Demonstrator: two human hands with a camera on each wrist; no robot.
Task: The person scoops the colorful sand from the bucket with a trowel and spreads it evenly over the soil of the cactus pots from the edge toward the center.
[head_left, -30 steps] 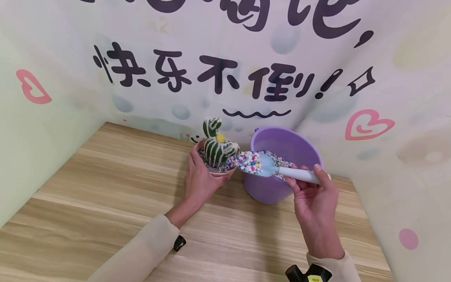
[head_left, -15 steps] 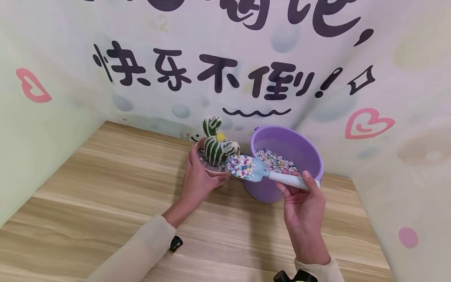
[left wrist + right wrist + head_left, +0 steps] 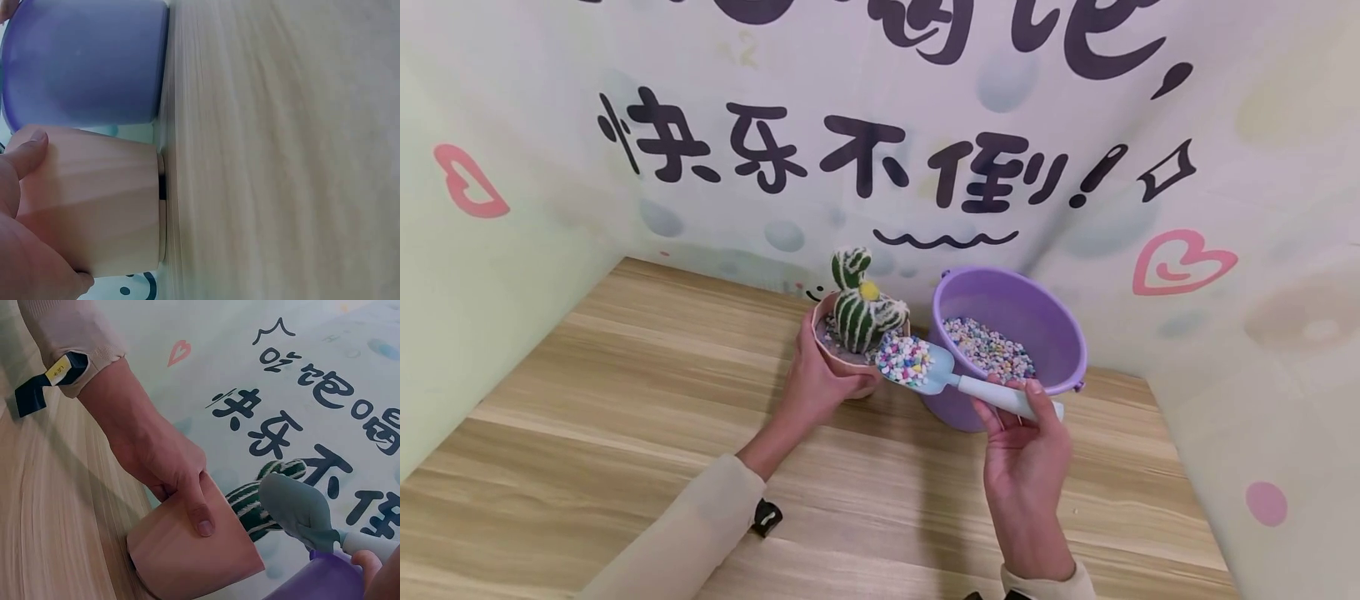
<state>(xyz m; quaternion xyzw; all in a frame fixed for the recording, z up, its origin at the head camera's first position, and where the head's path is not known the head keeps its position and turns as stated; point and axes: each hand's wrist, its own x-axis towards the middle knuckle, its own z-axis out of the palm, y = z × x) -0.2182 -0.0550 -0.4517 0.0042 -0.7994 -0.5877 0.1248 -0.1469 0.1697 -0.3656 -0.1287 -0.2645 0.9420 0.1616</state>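
Observation:
My left hand (image 3: 805,383) grips a pinkish flowerpot (image 3: 103,200) from its near left side, with the thumb lying along its wall. Inside the pot stands a white-striped green toy cactus (image 3: 854,323) with a yellow ball on it, in grey fill. My right hand (image 3: 1026,471) holds a pale blue trowel (image 3: 942,373) by its white handle. Colourful pebbles (image 3: 906,362) heap its blade, whose tip overlaps the pot's near right rim in the head view. From the right wrist view, the blade's underside shows in front of the cactus.
Just right of the pot is a purple bucket (image 3: 1051,321), partly filled with more coloured pebbles (image 3: 988,346). Both stand on a wood-grain table (image 3: 625,400) near its back edge. A printed cloth backdrop (image 3: 737,217) rises behind and at the sides.
My right hand has carried the loaded trowel left and nearer to me, from over the bucket to the pot's near right rim. My left hand keeps its grip and shifts slightly left.

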